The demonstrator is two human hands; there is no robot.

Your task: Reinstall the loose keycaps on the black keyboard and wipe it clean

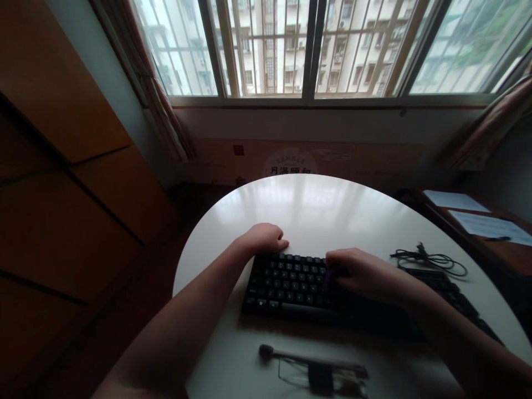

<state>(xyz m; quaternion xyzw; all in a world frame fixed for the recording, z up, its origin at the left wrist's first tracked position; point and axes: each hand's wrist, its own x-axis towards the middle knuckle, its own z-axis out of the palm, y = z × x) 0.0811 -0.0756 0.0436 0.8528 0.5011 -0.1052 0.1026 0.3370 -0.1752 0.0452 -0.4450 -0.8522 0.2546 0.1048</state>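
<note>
A black keyboard (297, 280) lies on a round white table (208, 233), its keys facing up. At its far left corner is my left hand (266, 238), fingers curled against the back edge and thumb pointing right. My right hand (349, 269) is over the right half of the keyboard, its fingers closed round a small dark purplish thing (328, 277) that stands against the keys. The kind of that thing is too dark to tell. My right hand and forearm hide many of the keys.
Nearest me lie a brush with a dark round head (266, 351) and a small clear-and-dark item (322, 377). Right of my forearm are a second black keyboard (449, 288) and a coiled black cable (432, 259). Papers (490, 224) lie on a brown desk at right.
</note>
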